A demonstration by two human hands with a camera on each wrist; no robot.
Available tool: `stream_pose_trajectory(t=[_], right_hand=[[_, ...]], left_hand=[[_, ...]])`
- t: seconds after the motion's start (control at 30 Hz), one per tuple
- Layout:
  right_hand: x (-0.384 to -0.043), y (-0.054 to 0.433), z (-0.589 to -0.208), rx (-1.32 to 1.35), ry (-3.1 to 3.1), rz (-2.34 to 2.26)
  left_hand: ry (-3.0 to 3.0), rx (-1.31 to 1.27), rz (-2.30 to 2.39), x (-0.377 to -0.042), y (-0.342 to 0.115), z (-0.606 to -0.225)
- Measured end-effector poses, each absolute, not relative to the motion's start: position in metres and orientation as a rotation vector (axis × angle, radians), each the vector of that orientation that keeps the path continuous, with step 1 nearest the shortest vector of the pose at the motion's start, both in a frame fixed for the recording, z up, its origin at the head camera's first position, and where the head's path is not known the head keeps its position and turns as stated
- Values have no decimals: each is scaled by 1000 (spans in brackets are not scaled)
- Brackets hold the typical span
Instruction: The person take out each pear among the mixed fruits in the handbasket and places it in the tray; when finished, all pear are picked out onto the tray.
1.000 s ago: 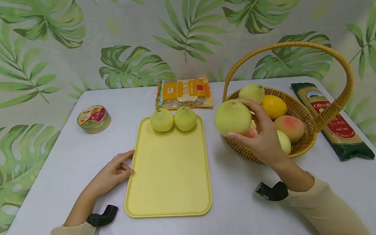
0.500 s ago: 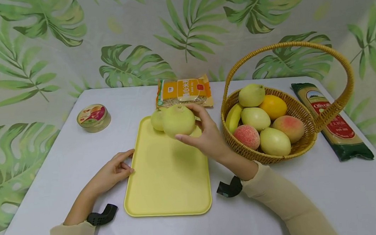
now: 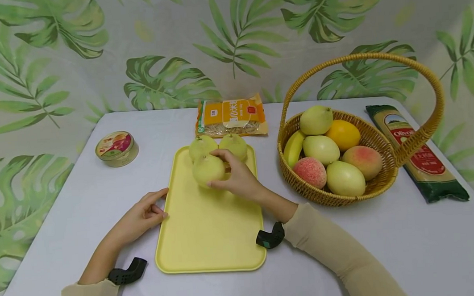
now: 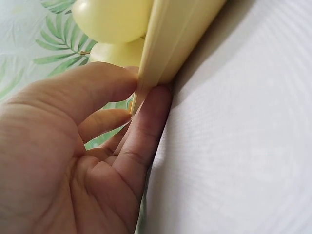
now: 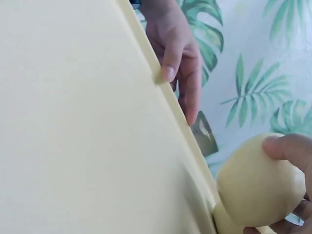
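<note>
A round yellow-green fruit (image 3: 208,171) was over the 12 o'clock part of a yellow tray (image 3: 209,230); I could not tell whether its underside met the tray. The right hand (image 3: 240,176) was clamped on it, thumb on the near side and fingers on the far side, the forearm coming in from 4 o'clock. At the tray's 9 o'clock edge, the left hand (image 3: 142,218) pinched the rim between thumb and bent fingers.

Two similar fruits sat side by side at the tray's far end: the left fruit (image 3: 201,146) at 12 o'clock from the held one and partly hidden by it, the right fruit (image 3: 233,144) between 1 and 2.

Just past the tray, toward 12 o'clock, lay an orange packet (image 3: 231,117); a round tin (image 3: 117,148) stood at 10. Between 2 and 3 o'clock stood a wicker basket (image 3: 336,200) with a tall handle. Around its inside were a pale green fruit (image 3: 316,120) at 11, an orange-yellow fruit (image 3: 343,135) at 1, a blushed peach (image 3: 362,161) past 3, a pale melon (image 3: 346,179) at 5, a red peach (image 3: 310,173) at 8 and a banana (image 3: 294,148) past 9, with an oval pale fruit (image 3: 321,150) near the middle. Farther out, a green-ended packet (image 3: 418,152) lay slantwise beside the basket.
</note>
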State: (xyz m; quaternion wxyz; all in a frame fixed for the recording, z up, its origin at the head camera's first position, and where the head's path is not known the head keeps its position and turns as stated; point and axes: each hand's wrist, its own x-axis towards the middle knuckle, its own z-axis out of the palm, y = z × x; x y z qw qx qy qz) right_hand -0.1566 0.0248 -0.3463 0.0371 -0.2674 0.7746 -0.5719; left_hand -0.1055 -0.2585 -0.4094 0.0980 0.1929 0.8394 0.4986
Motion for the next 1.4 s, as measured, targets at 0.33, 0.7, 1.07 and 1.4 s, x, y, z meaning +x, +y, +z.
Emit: stream_pose_trajectory(t=[0.33, 0.7, 1.07, 1.4], right_hand=[[-163, 28, -358, -847, 2292, -1663], [-166, 26, -362, -840, 2222, -1674], [-174, 35, -370, -942, 2409, -1565], [-145, 91, -320, -1313, 2671, -1559]], left_hand=[[2479, 519, 1447, -104, -260, -408], [2485, 534, 1444, -104, -261, -408], [2495, 533, 1440, -105, -261, -408], [2488, 524, 1443, -105, -260, -407]])
